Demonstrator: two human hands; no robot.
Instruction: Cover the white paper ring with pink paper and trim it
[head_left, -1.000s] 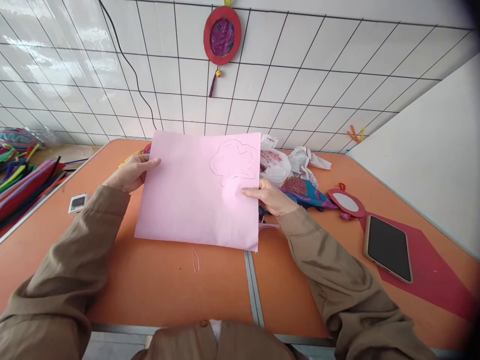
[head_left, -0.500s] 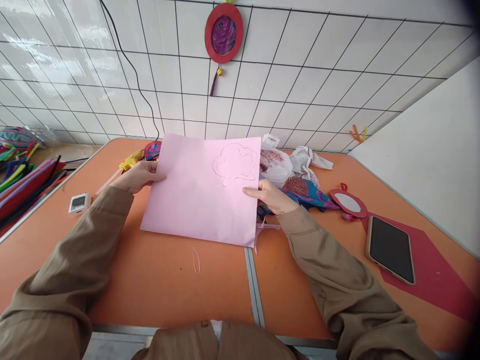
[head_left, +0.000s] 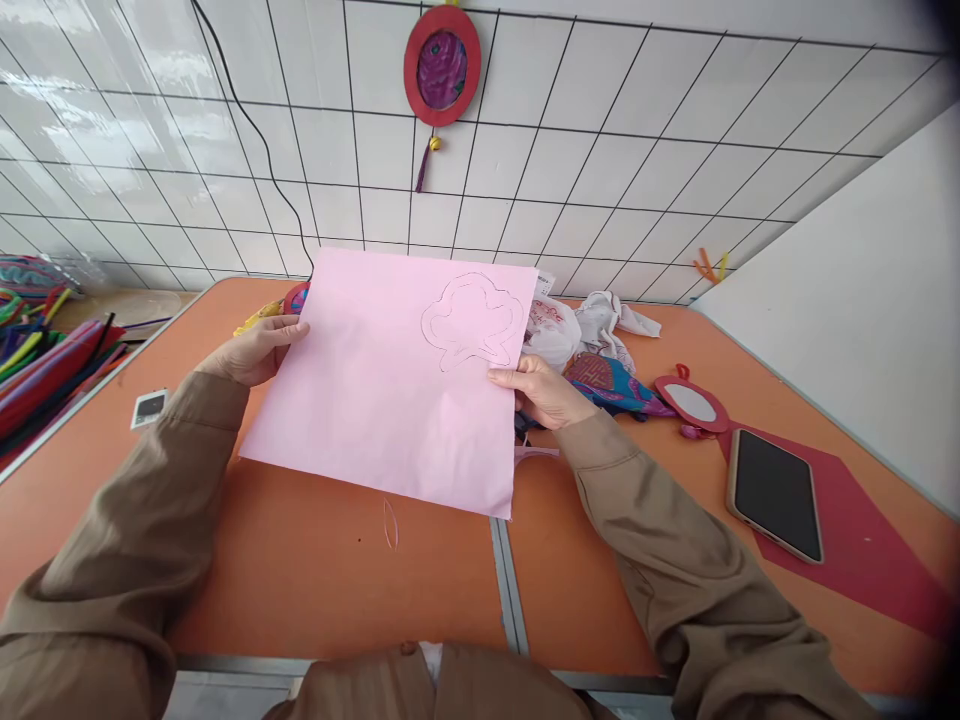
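A large sheet of pink paper is held up above the orange table, its face tilted toward me. Near its upper right corner is a thin drawn outline, a lobed shape with a second line inside it. My left hand pinches the left edge, thumb in front and fingers behind. On the right edge, below the drawing, my right hand grips the sheet the same way. A thin pink loop lies on the table under the paper.
Behind the sheet lie a yellow glue gun, a plastic bag and blue patterned fabric. At right, a phone rests on red paper near a red-framed oval. Colourful pipe cleaners are at left.
The pink sheet has risen slightly at the top and now faces me more fully, so it looks wider. My left hand has moved a little left and up; the right has hardly moved.
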